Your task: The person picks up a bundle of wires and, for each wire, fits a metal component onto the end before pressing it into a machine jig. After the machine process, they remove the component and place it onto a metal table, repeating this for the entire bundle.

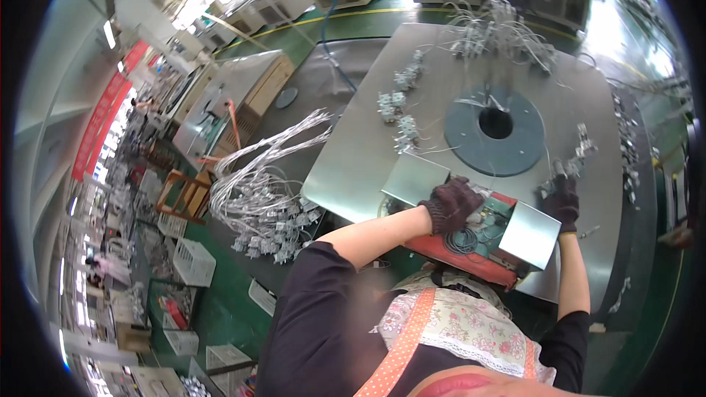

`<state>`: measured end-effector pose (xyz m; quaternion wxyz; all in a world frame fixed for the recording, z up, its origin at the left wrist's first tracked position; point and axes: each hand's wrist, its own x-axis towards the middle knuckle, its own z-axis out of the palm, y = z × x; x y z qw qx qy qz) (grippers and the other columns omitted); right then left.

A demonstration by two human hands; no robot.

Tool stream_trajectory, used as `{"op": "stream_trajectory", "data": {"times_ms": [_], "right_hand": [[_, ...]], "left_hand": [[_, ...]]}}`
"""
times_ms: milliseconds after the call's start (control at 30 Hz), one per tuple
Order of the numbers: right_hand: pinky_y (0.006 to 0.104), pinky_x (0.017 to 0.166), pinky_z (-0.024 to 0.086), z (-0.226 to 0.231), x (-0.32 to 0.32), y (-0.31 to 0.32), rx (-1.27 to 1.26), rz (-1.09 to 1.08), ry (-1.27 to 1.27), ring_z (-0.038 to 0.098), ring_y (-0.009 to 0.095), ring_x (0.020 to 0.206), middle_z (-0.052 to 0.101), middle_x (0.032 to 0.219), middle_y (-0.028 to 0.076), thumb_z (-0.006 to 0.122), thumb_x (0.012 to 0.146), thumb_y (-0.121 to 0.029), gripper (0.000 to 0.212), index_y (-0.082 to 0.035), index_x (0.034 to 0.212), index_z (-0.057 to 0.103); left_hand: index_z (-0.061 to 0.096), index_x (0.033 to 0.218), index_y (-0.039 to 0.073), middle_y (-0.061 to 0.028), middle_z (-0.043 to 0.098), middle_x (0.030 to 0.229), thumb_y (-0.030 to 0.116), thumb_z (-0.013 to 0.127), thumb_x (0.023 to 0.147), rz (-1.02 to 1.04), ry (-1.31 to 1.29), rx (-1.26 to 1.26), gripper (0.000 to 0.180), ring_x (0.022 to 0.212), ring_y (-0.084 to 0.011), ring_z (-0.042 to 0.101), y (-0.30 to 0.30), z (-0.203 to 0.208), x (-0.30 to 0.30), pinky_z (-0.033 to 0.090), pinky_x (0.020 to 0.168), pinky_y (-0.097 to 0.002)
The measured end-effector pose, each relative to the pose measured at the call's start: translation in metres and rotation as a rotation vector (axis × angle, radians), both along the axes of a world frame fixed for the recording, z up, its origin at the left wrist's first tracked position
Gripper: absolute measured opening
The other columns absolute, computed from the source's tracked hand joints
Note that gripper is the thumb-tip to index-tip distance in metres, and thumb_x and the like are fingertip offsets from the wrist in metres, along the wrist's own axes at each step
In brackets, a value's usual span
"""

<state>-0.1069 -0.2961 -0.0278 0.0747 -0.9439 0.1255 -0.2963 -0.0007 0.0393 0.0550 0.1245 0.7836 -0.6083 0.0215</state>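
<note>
Both my hands wear dark knitted gloves. My left hand (452,204) is closed, fingertips at a small silver metal part (482,192), above a red-edged open tray (471,256) at the table's near edge. A coil of dark cable (461,241) and small pieces lie in it. Boxy bright metal covers stand on either side, a left one (415,179) and a right one (529,235). Beyond the right cover, my right hand (562,204) has its fingers curled at a row of small silver metal parts (573,162); its grip is partly hidden.
A grey disc with a dark central hole (456,131) lies on the metal table (353,169). Wired metal parts (500,37) heap at the far edge, others (399,106) line the left. A large wired bundle (272,213) sits left of the table. White crates (193,261) stand on the floor.
</note>
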Motion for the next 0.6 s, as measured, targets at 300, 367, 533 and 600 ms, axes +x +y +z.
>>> {"op": "stream_trajectory", "data": {"times_ms": [300,367,533,600], "right_hand": [[0.0532,0.086,0.053,-0.021,0.008,-0.009,-0.026,-0.054,0.315,0.063,0.042,0.108,0.054,0.136,0.023,0.070,0.086,-0.025,0.051,-0.020,0.134,0.053],[0.0525,0.080,0.053,-0.010,0.009,0.002,-0.063,0.015,-0.039,0.065,0.042,0.099,0.054,0.123,0.017,0.065,0.087,-0.017,0.033,-0.016,0.119,0.059],[0.0472,0.089,0.055,0.014,-0.002,-0.009,0.297,0.028,0.078,0.064,0.046,0.105,0.060,0.128,0.021,0.062,0.080,-0.004,0.050,-0.014,0.129,0.058],[0.0435,0.090,0.055,0.019,-0.010,-0.018,0.316,0.073,0.001,0.066,0.042,0.106,0.066,0.119,0.021,0.066,0.080,-0.004,0.046,-0.010,0.126,0.063]], "left_hand": [[0.060,0.131,0.007,-0.0193,0.066,0.123,0.028,0.061,0.089,0.073,0.099,0.106,0.047,0.116,-0.0392,0.061,0.002,0.035,-0.009,0.047,0.105,-0.0472],[0.057,0.138,0.011,-0.0180,0.064,0.128,0.011,0.056,0.091,0.091,0.075,0.184,0.047,0.123,-0.0401,0.057,0.001,0.036,-0.010,0.050,0.101,-0.0459],[0.064,0.125,0.004,-0.0225,0.067,0.124,0.041,0.066,0.088,0.068,0.099,-0.046,0.053,0.118,-0.0441,0.060,0.005,0.006,-0.003,0.045,0.106,-0.0503],[0.064,0.127,0.004,-0.0221,0.067,0.126,0.042,0.065,0.089,0.061,0.091,-0.024,0.053,0.119,-0.0438,0.060,0.002,0.003,-0.001,0.045,0.106,-0.0504]]}}
